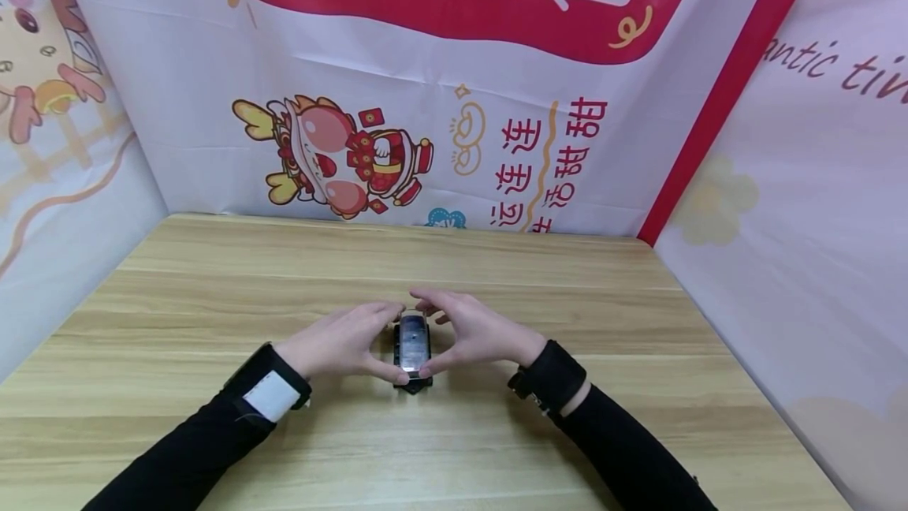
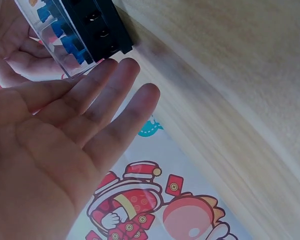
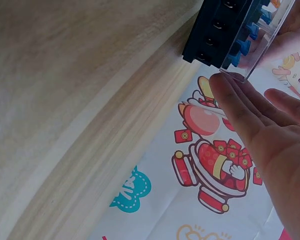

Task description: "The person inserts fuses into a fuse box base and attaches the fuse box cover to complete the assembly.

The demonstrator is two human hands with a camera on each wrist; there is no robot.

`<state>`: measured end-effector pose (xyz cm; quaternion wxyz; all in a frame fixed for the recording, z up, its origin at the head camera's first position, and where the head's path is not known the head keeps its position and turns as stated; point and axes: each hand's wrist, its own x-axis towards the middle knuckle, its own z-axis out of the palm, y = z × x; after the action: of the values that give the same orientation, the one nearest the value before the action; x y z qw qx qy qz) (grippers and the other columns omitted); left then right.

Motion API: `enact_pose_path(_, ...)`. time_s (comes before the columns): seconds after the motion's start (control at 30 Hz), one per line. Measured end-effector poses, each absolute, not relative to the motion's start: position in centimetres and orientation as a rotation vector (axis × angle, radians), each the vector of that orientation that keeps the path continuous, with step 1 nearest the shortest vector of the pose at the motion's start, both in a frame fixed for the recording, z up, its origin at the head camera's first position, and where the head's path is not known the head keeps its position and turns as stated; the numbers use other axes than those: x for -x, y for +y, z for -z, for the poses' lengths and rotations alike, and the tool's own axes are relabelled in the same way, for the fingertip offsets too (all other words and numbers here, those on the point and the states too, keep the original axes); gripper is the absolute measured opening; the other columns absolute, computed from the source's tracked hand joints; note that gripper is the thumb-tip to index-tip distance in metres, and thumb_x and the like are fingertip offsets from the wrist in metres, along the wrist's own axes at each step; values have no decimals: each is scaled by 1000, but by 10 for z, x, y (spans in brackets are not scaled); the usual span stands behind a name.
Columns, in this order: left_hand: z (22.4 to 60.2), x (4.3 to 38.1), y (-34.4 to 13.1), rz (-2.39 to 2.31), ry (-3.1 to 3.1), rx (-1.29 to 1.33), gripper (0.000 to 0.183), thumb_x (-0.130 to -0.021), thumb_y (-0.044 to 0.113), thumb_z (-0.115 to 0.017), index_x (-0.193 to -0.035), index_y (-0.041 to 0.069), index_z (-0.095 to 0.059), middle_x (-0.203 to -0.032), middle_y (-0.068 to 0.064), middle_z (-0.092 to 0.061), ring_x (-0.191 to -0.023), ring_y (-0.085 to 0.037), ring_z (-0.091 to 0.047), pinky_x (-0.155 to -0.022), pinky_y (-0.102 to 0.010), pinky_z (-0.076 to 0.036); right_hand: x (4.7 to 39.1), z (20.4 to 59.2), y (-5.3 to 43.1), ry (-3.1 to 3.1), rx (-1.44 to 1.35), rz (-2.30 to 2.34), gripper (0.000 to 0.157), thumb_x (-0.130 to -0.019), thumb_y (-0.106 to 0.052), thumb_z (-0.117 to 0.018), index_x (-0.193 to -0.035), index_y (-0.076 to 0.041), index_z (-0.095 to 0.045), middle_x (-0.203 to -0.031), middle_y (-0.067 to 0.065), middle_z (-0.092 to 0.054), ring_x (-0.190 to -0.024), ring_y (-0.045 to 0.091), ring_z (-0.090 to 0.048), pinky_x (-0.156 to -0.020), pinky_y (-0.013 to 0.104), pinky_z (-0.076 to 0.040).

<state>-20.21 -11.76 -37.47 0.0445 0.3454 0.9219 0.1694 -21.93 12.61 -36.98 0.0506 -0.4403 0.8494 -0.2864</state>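
Note:
A black terminal block (image 1: pixel 413 388) with round holes along its side lies on the table, its long axis pointing away from me. Over it sits a clear plastic cover (image 1: pixel 414 344); blue parts (image 2: pixel 70 44) show through it in both wrist views. My left hand (image 1: pixel 342 344) holds the cover from the left, thumb at the near end and fingers at the far end. From the other side my right hand (image 1: pixel 484 331) spans it the same way, its fingertips meeting the cover's end corner in the right wrist view. Whether the cover is fully seated I cannot tell.
The wood-grain table (image 1: pixel 567 432) reaches to a printed cloth backdrop (image 1: pixel 397 61) behind it. More printed cloth (image 1: pixel 801 259) hangs along the right side and the left side. Black bands circle both wrists.

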Motion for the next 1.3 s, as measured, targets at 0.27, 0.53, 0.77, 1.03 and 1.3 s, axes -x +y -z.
enact_pose_path(0.27,374,204,-118,-578,2757,-1074,111,-67,74,-63,-145,1,-36,-143,-11,-42,-129,-25,-40,-102,-41,-34,219,372,126,2595,1372,856,98,-69,-53,-79,-145,-10,-36,-134,10,-50,-115,20,-53,-93,30,-43)
enact_pose_path(0.53,377,204,-118,-641,2719,-1132,109,-70,71,-65,-144,-3,-35,-141,-15,-42,-128,-27,-42,-101,-41,-35,219,373,126,2584,1439,853,96,-71,-54,-77,-144,-7,-37,-135,12,-50,-115,19,-53,-94,30,-43)
enact_pose_path(0.77,378,206,-118,-680,2702,-1171,106,-71,69,-66,-143,-5,-37,-139,-17,-44,-126,-27,-44,-101,-39,-36,219,373,125,2575,1504,836,100,-68,-48,-81,-143,-1,-35,-132,11,-50,-115,20,-53,-94,29,-43)
enact_pose_path(1.03,379,207,-117,-688,2708,-1205,105,-71,67,-67,-140,-7,-39,-136,-19,-47,-123,-27,-47,-100,-38,-37,219,374,125,2595,1447,824,100,-69,-48,-80,-147,-9,-31,-130,12,-52,-113,20,-54,-92,29,-44)
enact_pose_path(1.3,378,207,-118,-695,2701,-1169,104,-72,67,-67,-141,-7,-39,-137,-19,-46,-124,-28,-45,-100,-39,-36,219,376,124,2599,1428,815,100,-69,-48,-80,-147,-10,-29,-129,11,-53,-113,20,-54,-93,29,-44)
